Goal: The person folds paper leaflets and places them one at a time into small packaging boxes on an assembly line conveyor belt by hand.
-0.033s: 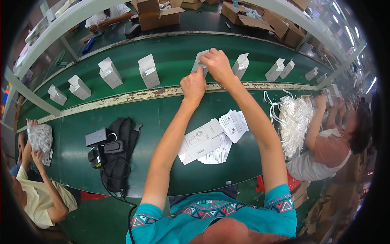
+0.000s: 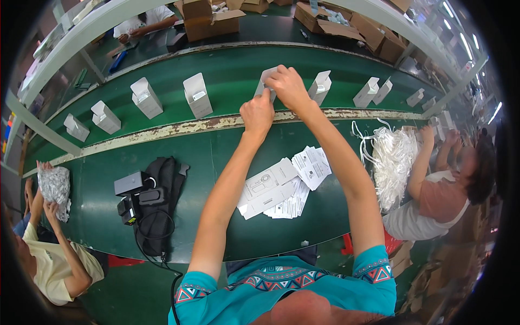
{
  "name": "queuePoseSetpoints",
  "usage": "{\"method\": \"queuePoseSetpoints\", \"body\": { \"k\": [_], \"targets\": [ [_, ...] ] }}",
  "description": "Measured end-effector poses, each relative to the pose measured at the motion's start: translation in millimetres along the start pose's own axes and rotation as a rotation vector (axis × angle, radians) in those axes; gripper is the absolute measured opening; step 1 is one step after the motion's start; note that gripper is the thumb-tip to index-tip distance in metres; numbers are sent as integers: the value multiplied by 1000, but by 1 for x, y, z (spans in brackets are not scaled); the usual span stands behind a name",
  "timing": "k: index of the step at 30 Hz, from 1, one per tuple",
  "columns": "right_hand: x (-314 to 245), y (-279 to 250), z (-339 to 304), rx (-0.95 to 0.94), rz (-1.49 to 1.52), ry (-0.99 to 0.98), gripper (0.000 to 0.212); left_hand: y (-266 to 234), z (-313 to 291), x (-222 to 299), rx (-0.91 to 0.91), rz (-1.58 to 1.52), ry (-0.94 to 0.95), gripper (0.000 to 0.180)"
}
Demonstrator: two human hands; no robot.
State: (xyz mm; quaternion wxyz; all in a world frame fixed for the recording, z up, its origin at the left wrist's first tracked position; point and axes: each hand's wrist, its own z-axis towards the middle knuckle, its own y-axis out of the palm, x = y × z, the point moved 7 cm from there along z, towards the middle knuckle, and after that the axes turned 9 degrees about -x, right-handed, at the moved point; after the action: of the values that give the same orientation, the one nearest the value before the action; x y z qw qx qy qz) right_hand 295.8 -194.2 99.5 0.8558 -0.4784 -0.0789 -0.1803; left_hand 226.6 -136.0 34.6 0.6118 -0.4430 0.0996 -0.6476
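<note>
A small white carton [image 2: 264, 85] with its top flap up stands on the green belt in front of me, largely covered by my hands. My left hand [image 2: 258, 112] is closed at its near side, thumb up by the rim. From above, my right hand [image 2: 287, 85] reaches to the carton's open top with bent, closed fingers; whatever they pinch is hidden. Nearer to me, beneath my forearms, lie a stack of printed white leaflets [image 2: 311, 168] and larger folded sheets [image 2: 269, 183] with line drawings.
Similar open cartons [image 2: 197, 97] stand along the belt on both sides. A black strap with devices [image 2: 154, 200] lies left; a heap of white cords [image 2: 394, 168] lies right. One co-worker at left handles a clear plastic bag [image 2: 53, 184]; others work at right. A painted ledge [image 2: 179, 129] borders the belt.
</note>
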Motion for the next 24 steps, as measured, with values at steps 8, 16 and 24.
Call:
{"method": "queuePoseSetpoints", "body": {
  "k": [8, 16, 24],
  "targets": [
    [-14, 3, 5, -63, -65, -14, 8, -10, 0, -4, 71, -20, 15, 8],
    [-12, -24, -8, 133, 161, 79, 20, -9, -2, -15, 117, -31, -37, 11],
    [3, -62, -146, -216, 856, 748, 22, -33, 3, -12, 249, -35, -6, 24]
  ]
}}
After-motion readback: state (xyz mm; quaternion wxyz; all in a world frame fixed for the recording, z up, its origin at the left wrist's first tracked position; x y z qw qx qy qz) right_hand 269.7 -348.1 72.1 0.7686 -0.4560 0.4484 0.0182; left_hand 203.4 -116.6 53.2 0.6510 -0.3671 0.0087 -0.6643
